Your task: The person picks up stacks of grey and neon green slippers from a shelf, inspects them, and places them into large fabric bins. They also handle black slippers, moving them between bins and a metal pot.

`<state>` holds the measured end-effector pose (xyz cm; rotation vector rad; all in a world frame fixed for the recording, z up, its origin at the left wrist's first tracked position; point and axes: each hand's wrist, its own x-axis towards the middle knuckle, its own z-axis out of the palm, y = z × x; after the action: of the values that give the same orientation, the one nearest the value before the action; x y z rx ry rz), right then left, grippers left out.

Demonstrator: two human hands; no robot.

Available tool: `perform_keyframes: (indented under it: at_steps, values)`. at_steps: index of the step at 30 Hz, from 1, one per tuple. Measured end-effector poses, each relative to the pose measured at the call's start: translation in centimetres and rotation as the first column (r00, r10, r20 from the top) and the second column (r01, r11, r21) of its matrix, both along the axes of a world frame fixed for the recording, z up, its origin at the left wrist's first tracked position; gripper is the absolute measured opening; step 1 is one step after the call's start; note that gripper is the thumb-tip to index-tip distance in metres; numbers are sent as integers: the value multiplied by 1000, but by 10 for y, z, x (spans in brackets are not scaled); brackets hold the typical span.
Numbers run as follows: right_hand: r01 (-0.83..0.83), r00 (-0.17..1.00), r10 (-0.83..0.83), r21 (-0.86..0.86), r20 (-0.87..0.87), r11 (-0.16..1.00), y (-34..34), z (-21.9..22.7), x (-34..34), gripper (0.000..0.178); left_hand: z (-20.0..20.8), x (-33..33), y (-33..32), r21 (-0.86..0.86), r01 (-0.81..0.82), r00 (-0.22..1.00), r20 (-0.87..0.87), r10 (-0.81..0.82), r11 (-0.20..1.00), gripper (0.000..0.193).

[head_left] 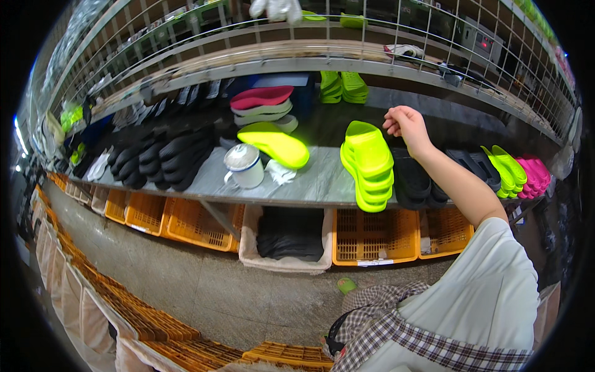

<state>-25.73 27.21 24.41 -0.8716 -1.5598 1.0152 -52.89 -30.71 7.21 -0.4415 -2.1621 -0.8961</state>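
Note:
My right hand (pixel 407 129) hangs above the back part of the workbench, its fingers curled in and nothing visible in them. Just left of and nearer than it, a stack of lime-yellow foam slippers (pixel 369 164) reaches over the bench's front edge; the hand is apart from it. Under my right forearm lie black slippers (pixel 411 180), partly hidden by the arm. Farther left are a lime-yellow shoe sole (pixel 276 144), a white lidded mug with a blue rim (pixel 245 166) and a crumpled white cloth (pixel 282 173). My left hand is out of view.
The grey workbench (pixel 322 180) holds black slippers (pixel 176 158) at left and pink slippers (pixel 534 177) at far right. Stacked soles (pixel 261 99) and a lime pair (pixel 344 87) stand behind. Wire mesh (pixel 362 31) rises at the back. Orange crates (pixel 375 255) sit beneath.

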Motion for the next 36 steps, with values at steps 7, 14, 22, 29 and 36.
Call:
perform_keyframes:
  at_steps: [7,14,22,29,36]
  values:
    - [228,961,-270,-390,-55,892,259,-109,56,23,40,32,126,-200,49,999,30,-44,979,56]
    - [228,916,-394,-715,-72,661,419,-168,27,40,42,71,224,-513,160,925,376,53,843,59]
    - [138,910,-384,-759,-157,636,452,-186,21,48,25,99,225,-584,243,867,489,96,775,69]
    - [-169,895,-198,-715,-399,679,436,-174,40,56,15,102,225,-545,351,795,603,65,761,69]
    - [-619,721,107,-568,-684,542,330,-97,66,64,6,83,226,-516,459,802,592,-87,723,70]
